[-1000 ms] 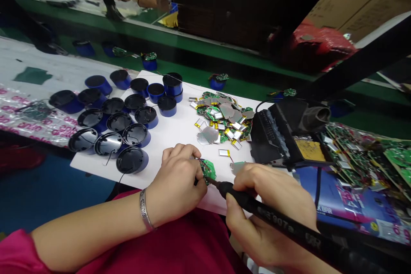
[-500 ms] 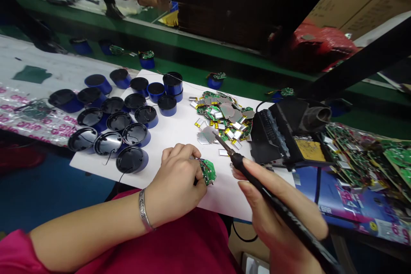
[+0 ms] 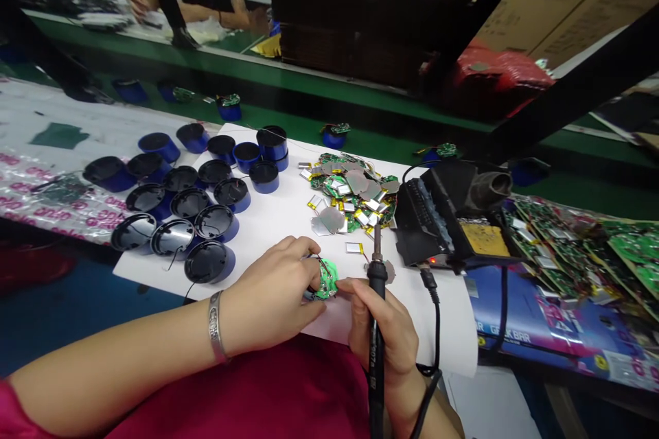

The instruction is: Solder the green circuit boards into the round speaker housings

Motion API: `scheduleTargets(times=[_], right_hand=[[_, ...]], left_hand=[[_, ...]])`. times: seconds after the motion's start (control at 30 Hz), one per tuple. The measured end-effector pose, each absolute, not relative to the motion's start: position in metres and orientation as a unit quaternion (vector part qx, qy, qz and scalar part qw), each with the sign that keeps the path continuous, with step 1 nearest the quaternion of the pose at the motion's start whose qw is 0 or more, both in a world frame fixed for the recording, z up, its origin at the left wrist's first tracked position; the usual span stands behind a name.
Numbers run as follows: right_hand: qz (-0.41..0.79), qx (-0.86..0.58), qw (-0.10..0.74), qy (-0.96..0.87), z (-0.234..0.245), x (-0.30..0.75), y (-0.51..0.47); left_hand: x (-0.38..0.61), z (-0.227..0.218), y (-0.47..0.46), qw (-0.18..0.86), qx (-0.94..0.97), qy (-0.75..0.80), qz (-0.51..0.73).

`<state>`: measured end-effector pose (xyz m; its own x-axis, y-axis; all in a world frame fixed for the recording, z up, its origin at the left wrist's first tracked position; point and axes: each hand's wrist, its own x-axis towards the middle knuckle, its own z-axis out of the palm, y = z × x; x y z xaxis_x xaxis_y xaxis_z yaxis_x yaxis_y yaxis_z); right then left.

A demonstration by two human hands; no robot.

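My left hand (image 3: 278,291), with a metal bracelet at the wrist, has its fingers closed around a small green circuit board (image 3: 328,279) with wires on it. What lies under the board is mostly hidden by my fingers. My right hand (image 3: 386,329) grips a black soldering iron (image 3: 377,357), its tip pointing up and away from the board. The right forefinger reaches to the board's right edge. Beyond both hands is a heap of circuit boards and silver battery cells (image 3: 355,185). One loose battery cell (image 3: 354,247) lies nearer on the white sheet (image 3: 278,219).
Several blue cups with black insides (image 3: 209,262) stand at left. A black soldering-iron stand (image 3: 427,219) with a yellow sponge (image 3: 482,240) is at right, beside more circuit boards (image 3: 546,247). Blue cups bearing boards (image 3: 334,137) line the green belt (image 3: 288,99). A co-worker (image 3: 221,0) sits opposite.
My right hand has moved left to the circuit board, and the soldering iron has turned more upright. My left hand still holds the board. The view has shifted slightly.
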<state>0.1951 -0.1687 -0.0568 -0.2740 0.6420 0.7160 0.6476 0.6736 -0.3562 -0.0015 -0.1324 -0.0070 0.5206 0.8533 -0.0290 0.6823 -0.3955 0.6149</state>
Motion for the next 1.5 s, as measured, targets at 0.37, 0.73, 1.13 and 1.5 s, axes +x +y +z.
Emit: scheduleTargets(times=[0.37, 0.73, 1.13, 1.5], right_hand=[[-0.042, -0.381, 0.492, -0.782, -0.069, 0.2, -0.155], [-0.036, -0.391, 0.485, -0.781, -0.078, 0.201, -0.152], [-0.048, -0.407, 0.48, -0.776, -0.084, 0.204, -0.152], [-0.097, -0.425, 0.498, -0.75, -0.089, 0.199, -0.15]], left_hand=[[-0.003, 0.027, -0.099, 0.169, 0.886, 0.425, 0.076], [0.016, 0.023, -0.068, 0.104, 0.902, 0.418, -0.006], [-0.013, 0.08, -0.02, 0.117, 0.902, 0.414, 0.034], [-0.046, 0.078, 0.159, -0.058, 0.766, 0.628, 0.124]])
